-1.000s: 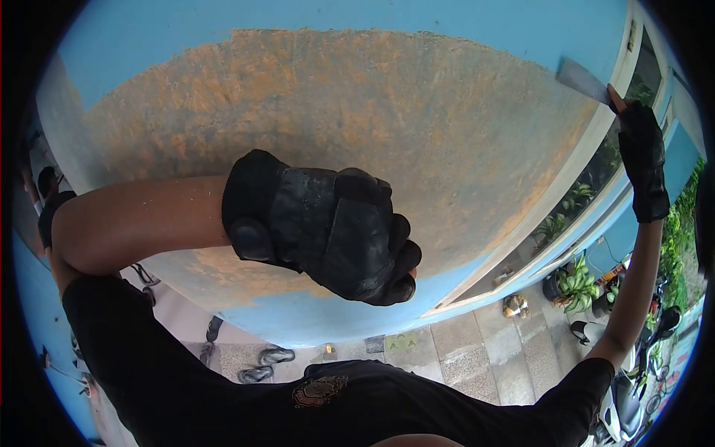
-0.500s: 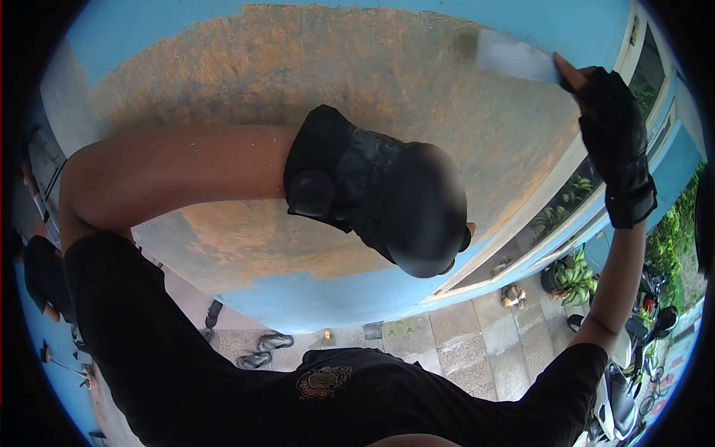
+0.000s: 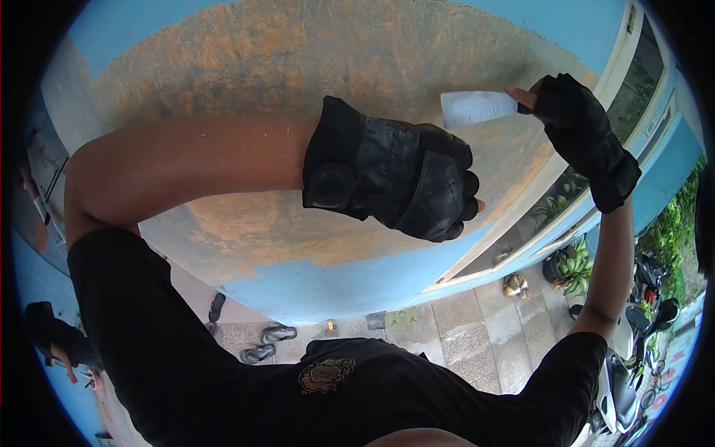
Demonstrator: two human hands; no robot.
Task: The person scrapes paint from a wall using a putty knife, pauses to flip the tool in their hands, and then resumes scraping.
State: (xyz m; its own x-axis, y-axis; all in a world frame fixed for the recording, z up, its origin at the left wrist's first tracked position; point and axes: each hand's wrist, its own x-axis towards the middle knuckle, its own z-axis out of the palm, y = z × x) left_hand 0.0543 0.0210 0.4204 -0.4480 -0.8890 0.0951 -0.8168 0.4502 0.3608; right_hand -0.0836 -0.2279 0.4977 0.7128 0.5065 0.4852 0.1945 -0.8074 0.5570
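Note:
My right hand point(image 3: 577, 115), in a black fingerless glove, grips a flat, pale putty scraper point(image 3: 478, 109) by one end, the thumb along it. The scraper's broad face lies close over a patchy grey and orange-brown wall point(image 3: 290, 67). My left hand point(image 3: 413, 179), gloved the same way, is lower and nearer to me, in front of the wall. Its fingers are curled into a fist with the back toward me. I cannot tell what, if anything, is inside it. Small pale flecks dot the left forearm.
Blue paint point(image 3: 335, 287) borders the bare patch. A window frame point(image 3: 514, 216) runs along the right. Below are paving tiles point(image 3: 454, 320), dark sandals point(image 3: 268, 343), a potted plant point(image 3: 573, 268) and motorbikes point(image 3: 622, 387). Another person point(image 3: 56, 339) shows at far left.
My right hand has come down and leftward with the scraper. My left hand, blurred before, has risen slightly and now shows sharply. The person at far left has shifted lower in view.

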